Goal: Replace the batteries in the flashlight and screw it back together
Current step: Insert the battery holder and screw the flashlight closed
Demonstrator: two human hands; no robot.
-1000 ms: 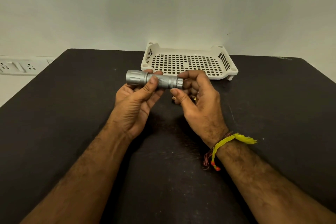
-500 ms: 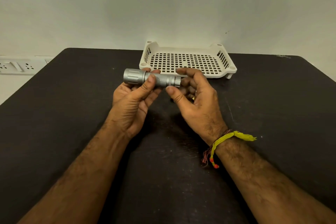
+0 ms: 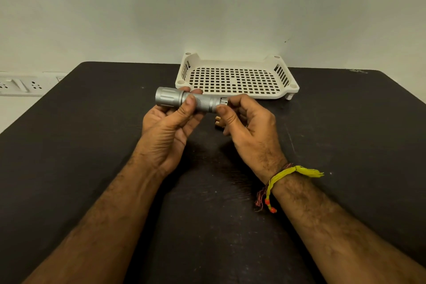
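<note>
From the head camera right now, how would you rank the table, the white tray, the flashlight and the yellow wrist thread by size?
1. Black table
2. White tray
3. Flashlight, though it sits nearer the camera than the tray
4. Yellow wrist thread

A dark table (image 3: 92, 145) with rounded far corners stands against a pale wall. Its top is matt black, scuffed with faint pale scratches and specks, most of them near the middle and toward the right side. A white plastic tray (image 3: 235, 94) with a perforated grid floor and slotted side walls sits on it at the far edge, a little right of centre, its back against the wall.
</note>
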